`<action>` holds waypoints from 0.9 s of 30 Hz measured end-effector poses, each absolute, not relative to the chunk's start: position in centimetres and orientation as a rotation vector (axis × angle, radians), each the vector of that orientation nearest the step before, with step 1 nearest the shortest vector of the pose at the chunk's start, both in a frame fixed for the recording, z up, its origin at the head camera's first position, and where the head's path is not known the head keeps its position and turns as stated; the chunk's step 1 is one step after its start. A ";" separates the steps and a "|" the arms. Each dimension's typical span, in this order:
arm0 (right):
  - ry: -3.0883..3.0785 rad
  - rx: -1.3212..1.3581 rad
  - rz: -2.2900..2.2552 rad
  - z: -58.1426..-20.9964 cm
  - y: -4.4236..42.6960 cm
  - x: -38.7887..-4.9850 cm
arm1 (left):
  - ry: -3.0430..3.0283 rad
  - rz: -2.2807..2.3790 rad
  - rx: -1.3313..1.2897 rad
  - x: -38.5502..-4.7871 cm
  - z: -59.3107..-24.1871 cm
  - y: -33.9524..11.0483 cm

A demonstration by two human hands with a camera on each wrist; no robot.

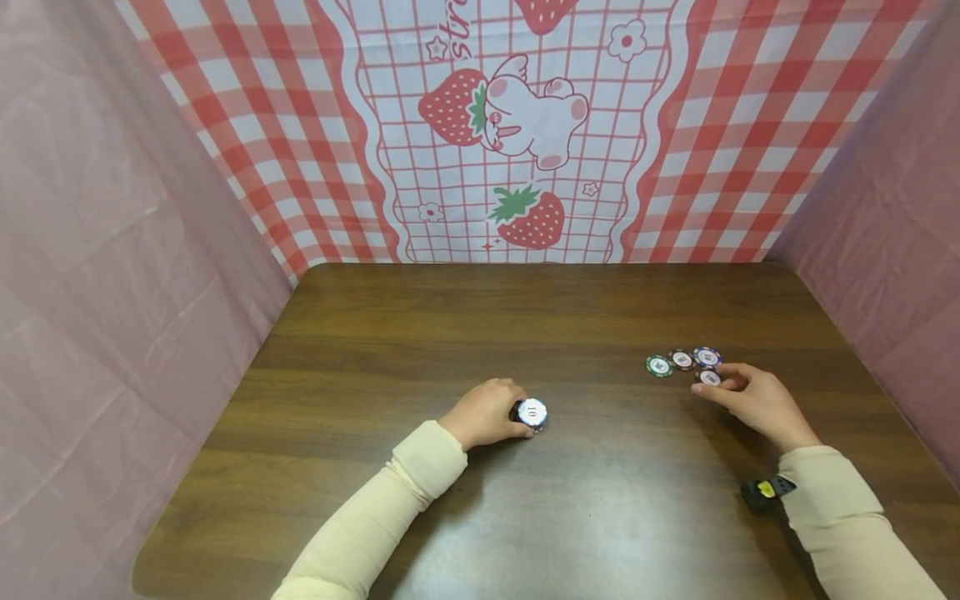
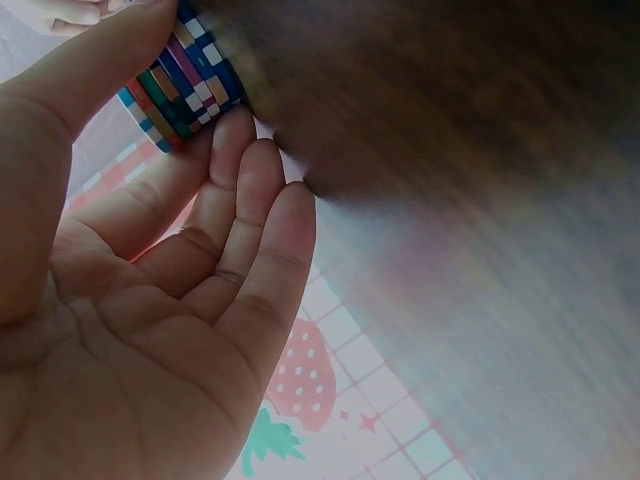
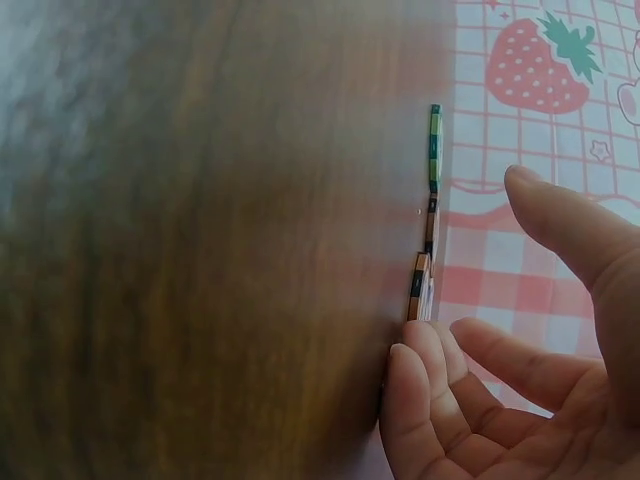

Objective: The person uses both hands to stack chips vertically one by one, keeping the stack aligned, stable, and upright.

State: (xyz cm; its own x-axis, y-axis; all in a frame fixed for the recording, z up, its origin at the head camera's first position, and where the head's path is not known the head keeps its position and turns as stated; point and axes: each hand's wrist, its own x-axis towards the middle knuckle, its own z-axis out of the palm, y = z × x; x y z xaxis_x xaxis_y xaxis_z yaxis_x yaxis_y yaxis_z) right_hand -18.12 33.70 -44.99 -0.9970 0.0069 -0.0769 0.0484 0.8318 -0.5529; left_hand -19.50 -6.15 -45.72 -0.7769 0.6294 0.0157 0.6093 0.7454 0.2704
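Near the table's middle, my left hand [image 1: 486, 412] holds a stack of poker chips [image 1: 532, 412] between thumb and fingers. The top chip reads 10; the left wrist view shows the stack's striped edges [image 2: 185, 80] in blue, purple, green and orange. To the right, my right hand [image 1: 757, 404] reaches over a dark-edged poker chip [image 1: 708, 378]. In the right wrist view its fingertips [image 3: 420, 340] are at the chips' edge, while the thumb [image 3: 550, 215] stands apart, above the table. A green chip [image 1: 658, 366], a brown chip [image 1: 681, 360] and a blue chip [image 1: 707, 357] lie flat beside it.
The brown wooden table [image 1: 420, 333] has rounded corners. Behind it hangs a red-and-white checked cloth [image 1: 300, 142] with strawberry prints. Pink curtains [image 1: 112, 292] flank both sides. A black strap with a yellow mark [image 1: 767, 489] sits at the right wrist.
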 end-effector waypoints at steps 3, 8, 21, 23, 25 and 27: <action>2.937 0.038 -0.881 -45.1 33.8 -18.2 | 2.864 0.407 1.018 -19.5 -45.8 -6.2; 2.959 0.027 -0.837 -45.2 34.0 -18.6 | 2.861 0.413 1.014 -19.6 -45.8 -6.1; 2.979 0.010 -0.775 -45.0 33.9 -18.9 | 2.861 0.400 1.017 -19.5 -45.7 -6.1; 2.975 0.015 -0.773 -45.0 33.8 -19.0 | 2.863 0.399 1.016 -19.5 -45.7 -6.2; 2.974 0.020 -0.771 -45.0 33.8 -19.1 | 2.863 0.401 1.014 -19.5 -45.7 -6.2; 2.978 0.023 -0.764 -45.0 33.8 -19.2 | 2.863 0.400 1.013 -19.5 -45.7 -6.2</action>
